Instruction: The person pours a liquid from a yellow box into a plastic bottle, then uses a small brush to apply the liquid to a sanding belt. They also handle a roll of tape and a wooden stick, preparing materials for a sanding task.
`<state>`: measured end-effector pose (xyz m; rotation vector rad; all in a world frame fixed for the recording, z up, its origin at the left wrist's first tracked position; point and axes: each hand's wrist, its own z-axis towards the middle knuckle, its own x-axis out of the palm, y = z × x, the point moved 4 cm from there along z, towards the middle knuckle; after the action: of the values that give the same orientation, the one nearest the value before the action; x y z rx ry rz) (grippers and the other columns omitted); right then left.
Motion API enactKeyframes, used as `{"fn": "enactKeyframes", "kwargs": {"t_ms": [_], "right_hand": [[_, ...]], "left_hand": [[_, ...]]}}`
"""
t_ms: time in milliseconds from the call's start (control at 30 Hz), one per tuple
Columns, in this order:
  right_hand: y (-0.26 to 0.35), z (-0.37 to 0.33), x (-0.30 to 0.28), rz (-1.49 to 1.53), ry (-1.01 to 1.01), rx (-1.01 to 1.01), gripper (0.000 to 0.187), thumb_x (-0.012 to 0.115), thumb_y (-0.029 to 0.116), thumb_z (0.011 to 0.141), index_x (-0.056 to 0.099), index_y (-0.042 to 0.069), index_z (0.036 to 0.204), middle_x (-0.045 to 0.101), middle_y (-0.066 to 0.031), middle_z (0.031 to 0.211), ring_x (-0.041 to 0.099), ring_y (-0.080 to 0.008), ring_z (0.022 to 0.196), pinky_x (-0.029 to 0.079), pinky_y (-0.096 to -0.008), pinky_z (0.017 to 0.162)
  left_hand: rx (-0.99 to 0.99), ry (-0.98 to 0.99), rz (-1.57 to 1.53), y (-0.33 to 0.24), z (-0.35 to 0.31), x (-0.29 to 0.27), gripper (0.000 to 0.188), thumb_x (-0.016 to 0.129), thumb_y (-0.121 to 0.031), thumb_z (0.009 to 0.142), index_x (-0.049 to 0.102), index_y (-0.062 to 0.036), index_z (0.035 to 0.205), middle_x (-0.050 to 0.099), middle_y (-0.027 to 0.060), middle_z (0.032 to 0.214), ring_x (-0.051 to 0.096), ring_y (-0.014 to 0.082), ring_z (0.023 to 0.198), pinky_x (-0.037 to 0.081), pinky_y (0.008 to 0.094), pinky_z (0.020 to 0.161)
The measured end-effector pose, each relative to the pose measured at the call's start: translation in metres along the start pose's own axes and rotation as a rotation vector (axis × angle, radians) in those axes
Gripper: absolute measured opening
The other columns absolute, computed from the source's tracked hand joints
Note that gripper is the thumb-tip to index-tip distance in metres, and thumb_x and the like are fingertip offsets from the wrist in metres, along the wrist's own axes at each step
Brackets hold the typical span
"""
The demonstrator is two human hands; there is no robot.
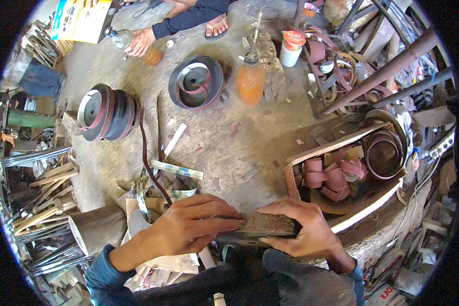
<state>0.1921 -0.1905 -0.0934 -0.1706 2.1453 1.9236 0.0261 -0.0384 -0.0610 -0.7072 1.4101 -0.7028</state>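
A worn, dark brown block [268, 224] lies across the space in front of my lap, its top rough and reddish. My left hand [188, 224] rests over its left end, fingers bent and pressed on it. My right hand [303, 227] grips the opposite end, thumb at the near side and fingers along the far side. What the block is made of, I cannot tell. Beyond my left hand, a narrow dark-red strip [147, 148] runs away over the floor. Printed strip pieces [177, 169] and a white strip [175, 140] lie close to it.
Black wheels with red abrasive bands [107, 115] stand left; another wheel [196, 81] lies farther off. At right, an open box [336, 148] holds abrasive rolls [336, 181]. An orange container [251, 84] and white jar [290, 51] stand beyond. Another person's hand [140, 43] holds a bottle [121, 39].
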Motion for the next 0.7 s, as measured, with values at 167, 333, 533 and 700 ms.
{"fn": "enactKeyframes", "kwargs": {"t_ms": [167,333,533,700], "right_hand": [[-0.006,0.005,0.001,-0.010,0.083,0.013,0.050,0.082,0.017,0.074,0.066,0.007,0.120,0.069,-0.0146,0.107,0.069,-0.0327,0.100,0.054,-0.0402,0.090],[-0.008,0.009,-0.001,0.054,0.143,0.020,0.049,0.082,0.017,0.073,0.066,0.006,0.118,0.070,-0.0144,0.107,0.069,-0.0314,0.100,0.054,-0.0393,0.089],[-0.009,0.011,0.000,0.104,0.225,0.019,0.047,0.082,0.016,0.072,0.066,0.006,0.115,0.070,-0.0142,0.106,0.069,-0.0316,0.098,0.055,-0.0393,0.086],[-0.009,0.011,0.001,0.070,0.234,0.001,0.046,0.080,0.015,0.073,0.065,0.006,0.116,0.069,-0.0136,0.103,0.069,-0.0328,0.095,0.054,-0.0398,0.086]], "left_hand": [[0.021,0.147,0.041,0.004,0.003,-0.005,0.036,0.068,-0.009,0.079,0.069,-0.0047,0.115,0.067,0.0121,0.114,0.067,0.0315,0.101,0.056,0.0407,0.088],[0.101,0.252,0.183,-0.001,0.010,-0.008,0.036,0.068,-0.012,0.077,0.069,-0.0032,0.112,0.067,0.0106,0.107,0.068,0.0280,0.096,0.058,0.0368,0.083],[0.322,0.278,0.464,-0.017,0.008,-0.003,0.033,0.064,-0.019,0.071,0.067,-0.0038,0.100,0.064,0.0080,0.098,0.066,0.0212,0.090,0.057,0.0310,0.080],[0.378,0.267,0.591,-0.023,0.008,0.005,0.028,0.060,-0.024,0.071,0.063,-0.0044,0.090,0.061,0.0063,0.094,0.064,0.0196,0.089,0.054,0.0292,0.082]]}}
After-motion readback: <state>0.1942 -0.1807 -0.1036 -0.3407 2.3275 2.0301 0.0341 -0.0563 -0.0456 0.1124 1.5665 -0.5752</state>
